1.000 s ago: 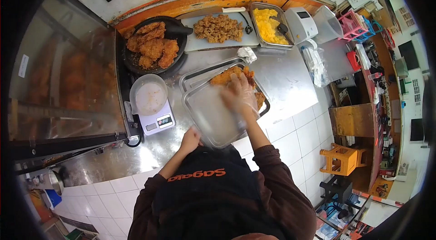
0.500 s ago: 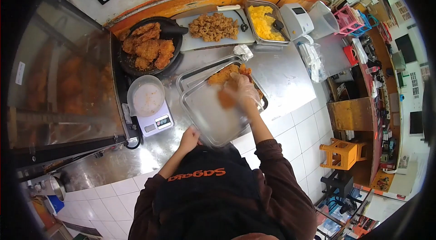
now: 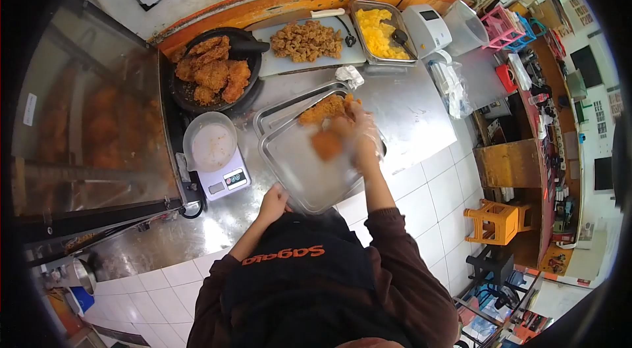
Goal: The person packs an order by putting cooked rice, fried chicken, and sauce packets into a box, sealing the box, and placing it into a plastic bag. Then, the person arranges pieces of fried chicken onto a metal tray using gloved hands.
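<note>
Fried chicken piece [image 3: 327, 144] is held in the gloved right hand [image 3: 359, 132], fingers closed around it, just above the near metal tray [image 3: 299, 173]. A second tray [image 3: 276, 111] behind it holds more breaded pieces [image 3: 321, 109]. The left hand [image 3: 273, 200] grips the near tray's near edge. To the left stands a bowl [image 3: 210, 142] on a scale [image 3: 227, 177]; farther off, a black pan [image 3: 197, 101] of fried chicken.

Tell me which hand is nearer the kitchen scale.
Left. The left hand grips the tray's near corner, just right of the scale; the gloved right hand holds fried chicken farther right.
</note>
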Tool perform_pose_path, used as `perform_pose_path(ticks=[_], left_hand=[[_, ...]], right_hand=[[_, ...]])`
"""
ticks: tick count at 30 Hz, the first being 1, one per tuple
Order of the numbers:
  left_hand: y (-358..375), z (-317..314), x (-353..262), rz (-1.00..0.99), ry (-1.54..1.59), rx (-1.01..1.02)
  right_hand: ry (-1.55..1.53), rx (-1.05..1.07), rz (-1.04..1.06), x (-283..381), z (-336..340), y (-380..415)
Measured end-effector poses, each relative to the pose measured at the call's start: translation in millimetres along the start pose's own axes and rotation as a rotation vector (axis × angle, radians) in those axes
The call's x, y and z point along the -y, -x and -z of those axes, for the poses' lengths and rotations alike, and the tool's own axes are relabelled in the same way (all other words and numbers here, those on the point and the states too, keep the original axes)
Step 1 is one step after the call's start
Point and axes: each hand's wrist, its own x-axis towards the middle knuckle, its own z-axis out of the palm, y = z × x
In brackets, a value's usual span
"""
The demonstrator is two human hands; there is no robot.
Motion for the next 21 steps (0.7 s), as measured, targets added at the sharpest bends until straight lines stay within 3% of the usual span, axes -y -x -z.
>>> perform_pose_path(ticks=[2,4,9,10,13,15,16,21], left_hand=[[0.5,0.4,2.2,-0.022,-0.022,-0.006],[0.8,0.9,4.3,-0.019,-0.016,-0.005],[-0.6,-0.9,0.6,-0.004,0.003,0.002],[-0.5,-1.0,1.3,-0.025,-0.001,0.002],[-1.3,-1.9,5.8,-0.03,-0.01,-0.008],[-3.0,-1.6,8.6,-0.019,-0.009,-0.03],[-3.1,-2.8,10.3,-0.025,-0.006,-0.034],[-2.2,-2.7,23.5,-0.07,-0.002,-0.021]], right_hand=[[0.059,-0.039,0.001,-8.7,18.7,8.8],[0.125,0.238,-0.102,-28.2,34.8,12.1],[0.016,0.318,-0.056,-116.8,-36.8,-1.9],[-0.158,0.292,-0.049,-117.0,-49.7,-1.8],[-0.171,0.152,-0.012,-75.7,-40.2,23.6],[0.125,0.057,0.083,-61.0,-34.6,28.5],[0.127,0.064,0.103,-54.0,-27.9,29.5],[0.17,0.371,0.128,0.3,-20.6,17.7]])
